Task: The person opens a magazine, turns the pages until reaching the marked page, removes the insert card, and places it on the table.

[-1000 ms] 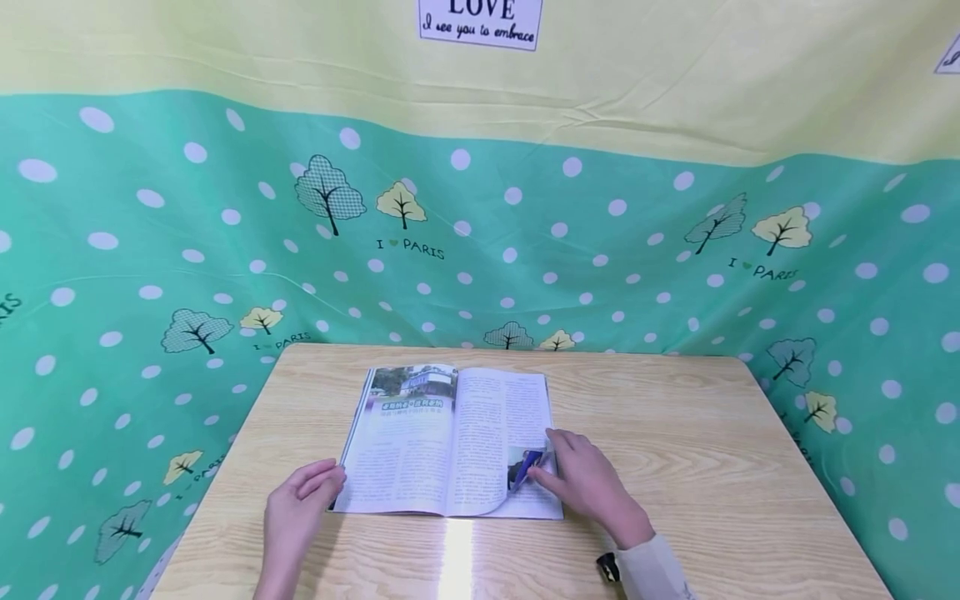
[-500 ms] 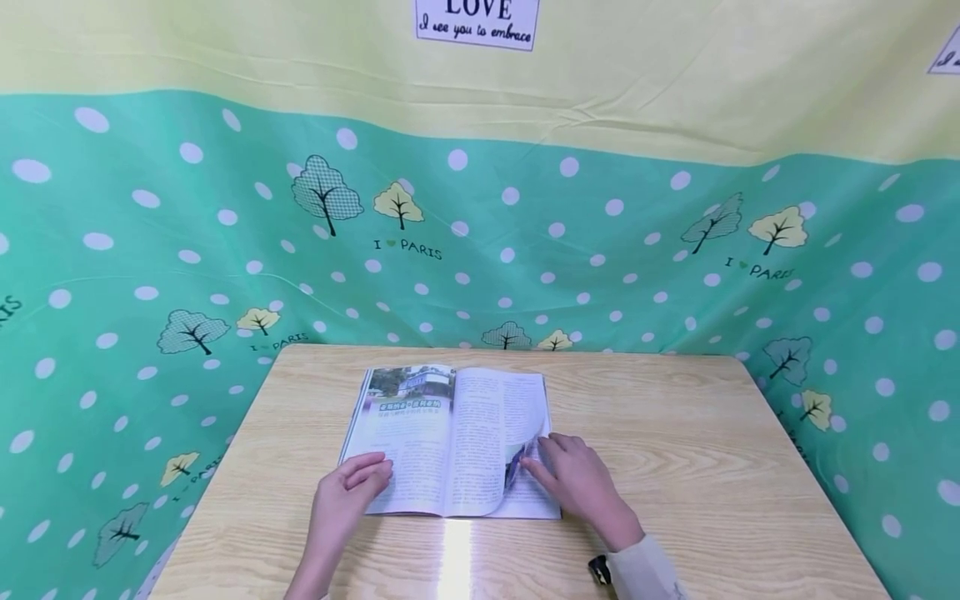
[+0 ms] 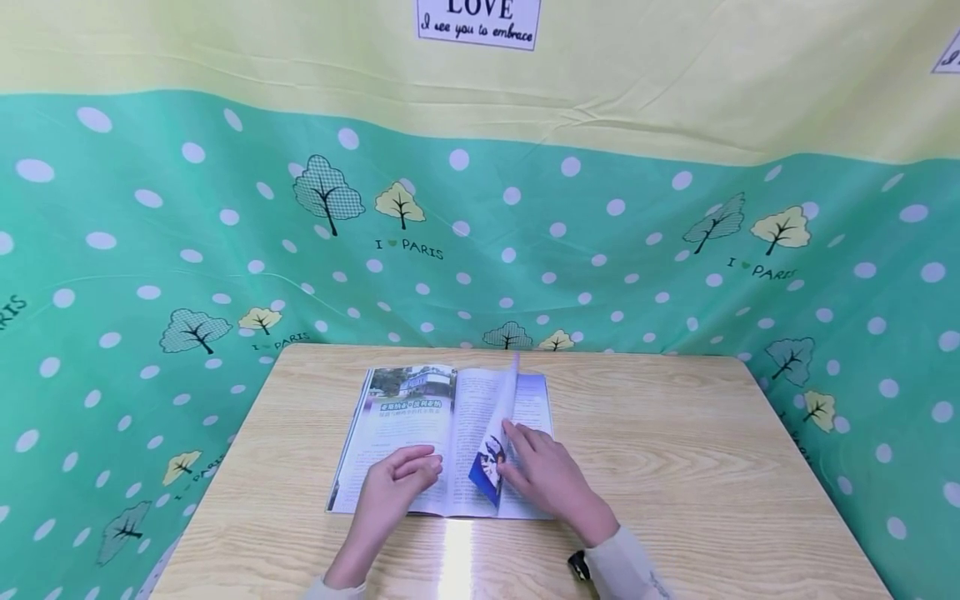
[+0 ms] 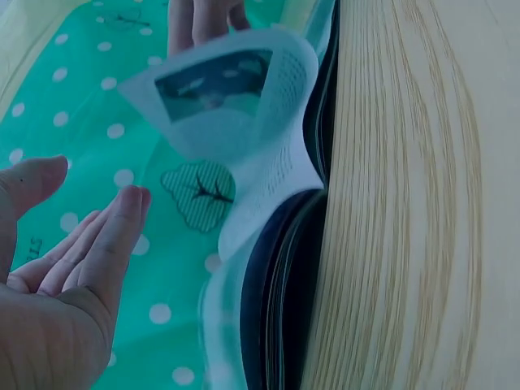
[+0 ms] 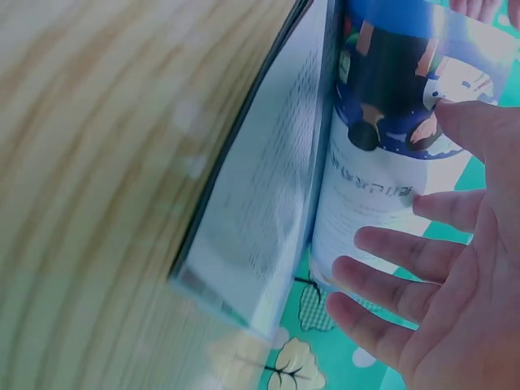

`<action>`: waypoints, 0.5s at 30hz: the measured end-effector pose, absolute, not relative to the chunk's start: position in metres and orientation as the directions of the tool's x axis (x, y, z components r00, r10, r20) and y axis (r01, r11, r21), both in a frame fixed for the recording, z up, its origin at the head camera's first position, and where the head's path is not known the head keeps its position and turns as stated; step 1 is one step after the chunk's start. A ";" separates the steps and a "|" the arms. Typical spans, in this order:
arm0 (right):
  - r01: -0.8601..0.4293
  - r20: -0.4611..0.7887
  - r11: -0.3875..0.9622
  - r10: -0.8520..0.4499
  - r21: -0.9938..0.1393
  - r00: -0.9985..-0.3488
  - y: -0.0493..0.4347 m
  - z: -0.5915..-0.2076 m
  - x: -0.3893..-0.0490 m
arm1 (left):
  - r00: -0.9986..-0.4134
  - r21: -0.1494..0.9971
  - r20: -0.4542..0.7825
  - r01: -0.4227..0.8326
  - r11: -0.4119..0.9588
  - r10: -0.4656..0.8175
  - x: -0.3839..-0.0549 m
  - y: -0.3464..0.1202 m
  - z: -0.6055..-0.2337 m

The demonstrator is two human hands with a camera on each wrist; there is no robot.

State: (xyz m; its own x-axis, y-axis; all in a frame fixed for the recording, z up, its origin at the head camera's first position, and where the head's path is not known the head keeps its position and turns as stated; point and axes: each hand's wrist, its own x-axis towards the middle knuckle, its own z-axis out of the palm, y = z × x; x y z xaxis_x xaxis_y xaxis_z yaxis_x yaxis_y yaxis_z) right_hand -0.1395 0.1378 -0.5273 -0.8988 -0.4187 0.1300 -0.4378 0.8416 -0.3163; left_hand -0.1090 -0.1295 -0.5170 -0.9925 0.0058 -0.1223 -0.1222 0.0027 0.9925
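Observation:
An open magazine (image 3: 405, 429) lies on the table, with a photo at the top of its left page. One leaf (image 3: 489, 458) of the right side stands raised and curls leftward, a blue picture showing on its underside. My right hand (image 3: 551, 475) is against that leaf; in the right wrist view its thumb and fairly straight fingers (image 5: 398, 252) lie along the printed face. Over the lower left page is my left hand (image 3: 393, 492), holding nothing. The left wrist view shows this hand (image 4: 65, 292) apart from the lifted leaf (image 4: 276, 114), fingers extended.
The wooden table (image 3: 675, 450) extends to both sides of the magazine. Behind it hangs a green and yellow patterned cloth (image 3: 510, 225). A dark object (image 3: 579, 565) sits at the right sleeve's cuff.
The leaf has gone from a small lifted corner to standing up and curling left, my right hand moving left with it. My left hand has moved right from the magazine's left edge.

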 end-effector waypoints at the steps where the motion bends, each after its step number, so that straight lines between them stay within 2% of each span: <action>1: -0.442 0.127 0.839 -0.424 -0.316 -0.897 0.136 -0.527 -0.139 | -0.993 0.993 -0.120 -0.120 -0.005 0.020 -0.109 -0.126 -0.517; 8: -0.465 0.138 0.836 -0.445 -0.291 -0.885 0.128 -0.525 -0.141 | -0.992 0.995 -0.103 -0.101 0.024 0.074 -0.110 -0.111 -0.517; 15: -0.474 0.125 0.838 -0.458 -0.270 -0.880 0.124 -0.525 -0.142 | -0.992 0.995 -0.100 -0.099 0.015 0.075 -0.111 -0.106 -0.519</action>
State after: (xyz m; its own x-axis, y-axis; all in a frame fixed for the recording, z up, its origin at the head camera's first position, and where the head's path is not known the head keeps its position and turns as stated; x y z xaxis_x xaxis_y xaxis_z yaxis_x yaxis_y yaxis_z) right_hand -0.1423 0.1237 -0.5253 -0.8801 -0.4581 0.1250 -0.4744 0.8378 -0.2702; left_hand -0.1105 -0.1059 -0.5188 -0.9922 0.0745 -0.1001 -0.0993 0.0152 0.9949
